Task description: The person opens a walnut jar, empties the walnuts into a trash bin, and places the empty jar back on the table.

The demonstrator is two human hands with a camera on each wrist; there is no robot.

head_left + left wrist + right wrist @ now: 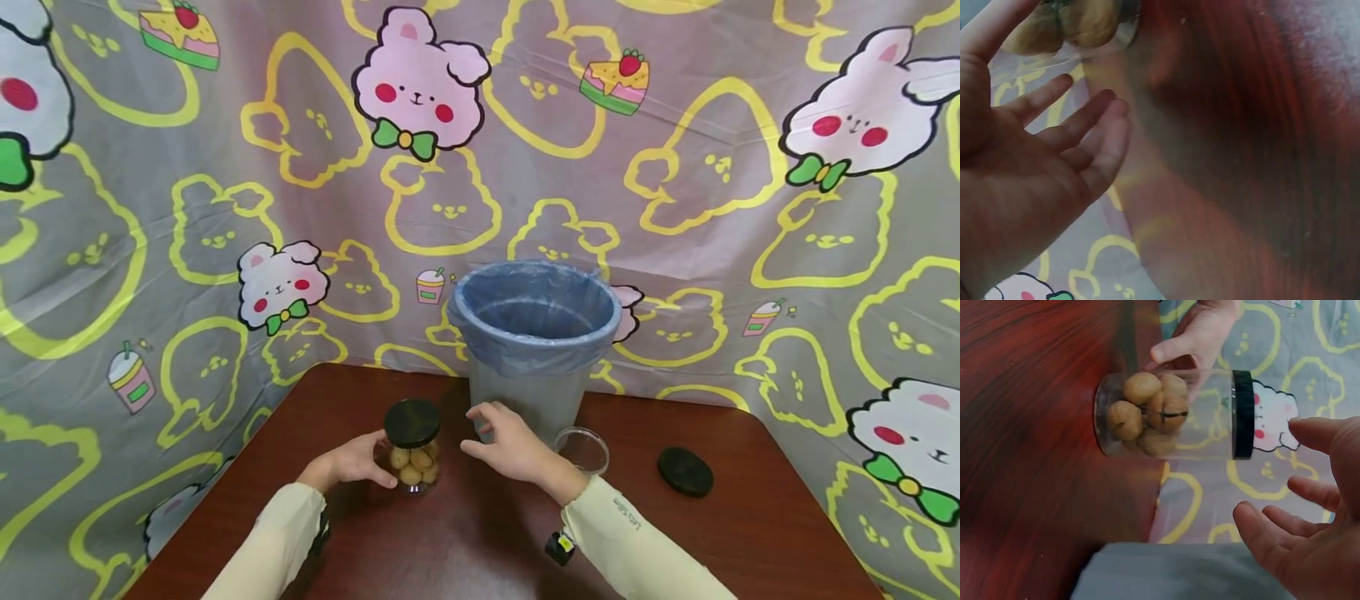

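A clear jar (412, 450) with a black lid (412, 422) stands on the dark red table (465, 542), with several walnuts (1147, 412) inside. My left hand (377, 461) is at the jar's left side; its thumb (1169, 349) touches the glass near the base. In the left wrist view the other fingers (1079, 128) lie straight and spread, apart from the jar (1079, 25). My right hand (477, 430) hovers just right of the jar, fingers relaxed and spread, holding nothing. The right wrist view shows its fingers (1272, 540) a short way from the lid (1242, 414).
A grey bin (534, 333) with a blue liner stands behind the hands at the table's back edge. An empty lidless clear jar (583, 450) sits right of my right hand, and a loose black lid (685, 472) lies further right. A cartoon-print cloth (225, 208) hangs behind.
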